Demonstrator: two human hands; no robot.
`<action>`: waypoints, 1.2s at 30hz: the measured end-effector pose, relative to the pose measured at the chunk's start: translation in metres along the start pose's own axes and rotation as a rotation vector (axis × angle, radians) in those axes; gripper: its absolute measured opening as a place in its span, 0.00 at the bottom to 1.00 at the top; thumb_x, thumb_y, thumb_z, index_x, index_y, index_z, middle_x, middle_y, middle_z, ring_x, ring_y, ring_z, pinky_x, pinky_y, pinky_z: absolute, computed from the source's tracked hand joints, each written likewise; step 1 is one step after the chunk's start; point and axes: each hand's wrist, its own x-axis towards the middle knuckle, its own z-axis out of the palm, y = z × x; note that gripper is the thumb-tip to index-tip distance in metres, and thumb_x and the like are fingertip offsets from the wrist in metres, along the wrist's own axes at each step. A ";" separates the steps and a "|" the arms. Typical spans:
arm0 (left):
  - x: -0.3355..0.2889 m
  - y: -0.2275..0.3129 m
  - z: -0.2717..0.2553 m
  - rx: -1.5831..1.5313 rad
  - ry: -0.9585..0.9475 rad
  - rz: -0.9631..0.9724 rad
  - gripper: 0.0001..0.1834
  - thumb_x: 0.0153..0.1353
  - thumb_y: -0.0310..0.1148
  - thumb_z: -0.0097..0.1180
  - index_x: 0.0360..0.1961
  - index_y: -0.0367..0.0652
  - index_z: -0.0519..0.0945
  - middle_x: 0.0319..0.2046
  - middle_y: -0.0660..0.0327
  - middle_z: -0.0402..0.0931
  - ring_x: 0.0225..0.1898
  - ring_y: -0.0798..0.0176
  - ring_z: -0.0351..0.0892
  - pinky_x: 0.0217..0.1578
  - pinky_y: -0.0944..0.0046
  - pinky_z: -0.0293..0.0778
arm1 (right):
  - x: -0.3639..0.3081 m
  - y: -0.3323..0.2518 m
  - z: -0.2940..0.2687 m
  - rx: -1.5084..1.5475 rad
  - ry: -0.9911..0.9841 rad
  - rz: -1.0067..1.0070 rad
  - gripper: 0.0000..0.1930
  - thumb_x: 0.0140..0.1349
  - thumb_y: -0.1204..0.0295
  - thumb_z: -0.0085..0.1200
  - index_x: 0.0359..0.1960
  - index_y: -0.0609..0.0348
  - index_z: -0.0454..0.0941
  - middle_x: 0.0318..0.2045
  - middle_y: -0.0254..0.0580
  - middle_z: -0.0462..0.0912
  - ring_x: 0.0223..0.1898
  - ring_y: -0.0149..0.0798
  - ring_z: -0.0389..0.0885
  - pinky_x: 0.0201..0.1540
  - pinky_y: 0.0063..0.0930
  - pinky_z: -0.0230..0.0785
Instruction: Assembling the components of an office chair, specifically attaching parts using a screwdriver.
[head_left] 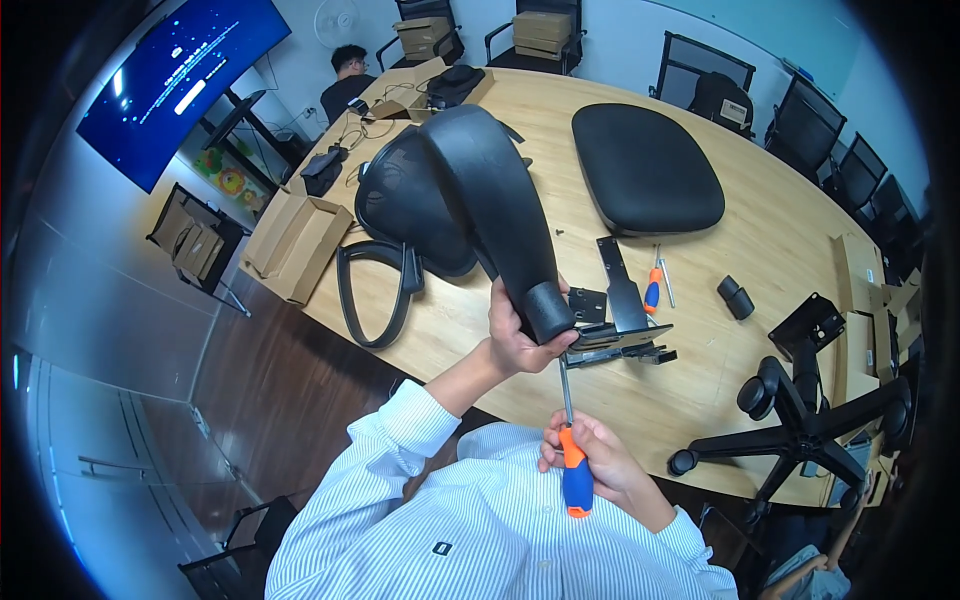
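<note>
My left hand is wrapped around the lower end of a long, curved black chair part, tilted up and away over the table. My right hand grips a screwdriver by its orange and blue handle. The shaft points up toward the lower end of that part, beside a black metal bracket assembly; the tip's exact contact is hidden. Behind my left hand lie a mesh backrest and a looped black armrest. A black padded seat rests farther off.
A second screwdriver and a short black cylinder lie to the right. The five-legged chair base stands at the right edge, near cardboard. An open cardboard box is at left. A person sits at the far end.
</note>
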 end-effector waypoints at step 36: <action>0.014 -0.018 -0.014 0.290 0.280 0.007 0.39 0.58 0.33 0.63 0.60 0.39 0.48 0.45 0.50 0.65 0.33 0.66 0.74 0.33 0.67 0.73 | 0.086 -0.039 0.034 -0.773 0.590 -0.636 0.17 0.68 0.63 0.53 0.27 0.67 0.76 0.20 0.37 0.78 0.20 0.28 0.77 0.22 0.22 0.70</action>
